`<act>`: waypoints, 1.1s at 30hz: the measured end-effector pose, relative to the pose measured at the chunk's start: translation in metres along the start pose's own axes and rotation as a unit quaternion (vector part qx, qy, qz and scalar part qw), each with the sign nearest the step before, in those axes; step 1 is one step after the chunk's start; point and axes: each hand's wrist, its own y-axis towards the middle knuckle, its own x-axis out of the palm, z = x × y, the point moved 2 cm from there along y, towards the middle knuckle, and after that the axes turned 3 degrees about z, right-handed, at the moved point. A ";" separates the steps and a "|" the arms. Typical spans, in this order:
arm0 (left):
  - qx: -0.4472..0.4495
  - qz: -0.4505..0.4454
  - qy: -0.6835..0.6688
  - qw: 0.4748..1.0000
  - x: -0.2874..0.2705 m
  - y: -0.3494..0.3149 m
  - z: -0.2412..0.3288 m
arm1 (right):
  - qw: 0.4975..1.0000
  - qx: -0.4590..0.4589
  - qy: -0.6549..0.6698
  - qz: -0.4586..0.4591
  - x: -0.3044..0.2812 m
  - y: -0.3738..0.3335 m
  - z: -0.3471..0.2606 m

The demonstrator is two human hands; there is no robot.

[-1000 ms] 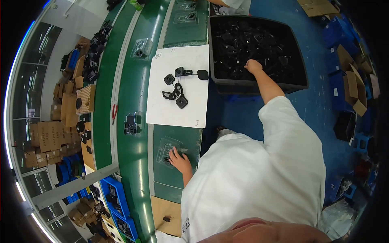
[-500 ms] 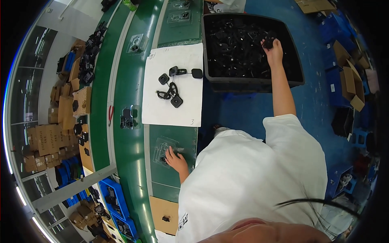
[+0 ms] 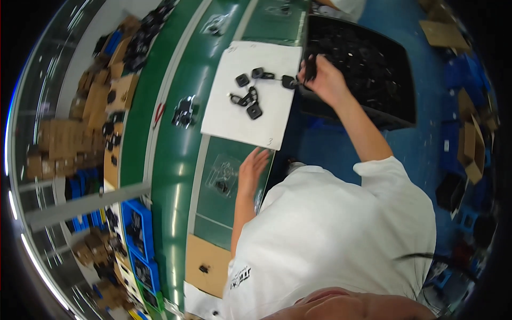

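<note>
While a small black part [image 3: 310, 68] was pinched in the bent fingers of the right hand [image 3: 329, 81], its exact shape was blurred. Half a second before, that hand had been held over the far side of the black bin [image 3: 399, 118]; now it was brought to the bin's near corner, beside the white sheet [image 3: 226, 114]. The left hand [image 3: 253, 169], loosely spread with nothing seen in it, had been lifted off the clear, moulded plastic tray [image 3: 223, 173] toward the sheet's lower edge; whether the edge was touched could not be told. On the matte sheet, round-cornered black squares [image 3: 255, 111] and looped black cable [image 3: 248, 99] were laid out. The sheet was supported by a green bench [image 3: 210, 208]; beyond, red-handled pliers [image 3: 158, 114], blue trays [image 3: 140, 229] and stacked cardboard boxes [image 3: 64, 138] were seen.
</note>
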 end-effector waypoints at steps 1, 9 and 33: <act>-0.047 -0.067 -0.129 0.988 0.010 0.002 0.000 | 0.999 0.041 0.007 -0.007 0.003 -0.002 0.040; 0.029 -0.017 -0.471 0.882 -0.071 0.008 -0.036 | 0.948 0.318 -0.010 -0.001 0.025 -0.087 0.253; -0.072 -0.327 -0.187 0.923 -0.190 -0.102 -0.018 | 0.596 0.543 -0.388 -0.448 0.035 -0.139 0.371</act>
